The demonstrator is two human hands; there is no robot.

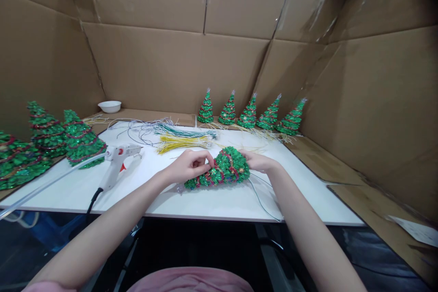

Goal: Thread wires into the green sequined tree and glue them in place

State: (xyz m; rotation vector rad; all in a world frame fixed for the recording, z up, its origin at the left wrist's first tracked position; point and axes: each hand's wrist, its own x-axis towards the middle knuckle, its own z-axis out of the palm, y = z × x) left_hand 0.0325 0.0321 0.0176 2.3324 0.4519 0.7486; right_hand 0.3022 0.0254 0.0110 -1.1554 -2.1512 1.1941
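Note:
A small green glitter Christmas tree (222,169) with red garland lies on its side on the white board (212,200), tip toward the left. My left hand (190,164) pinches the garland near the tree's middle, fingers closed. At the tree's wide base my right hand (257,160) grips it, fingers curled behind. Thin wires (262,198) trail from the base toward the board's front edge.
A white glue gun (116,159) lies left of my hands. Bundles of yellow wires (181,142) and green wires (186,131) lie behind. Several finished trees (249,113) line the back; larger ones (80,139) stand at left. A white bowl (109,106) sits back left. Cardboard walls (178,68) surround.

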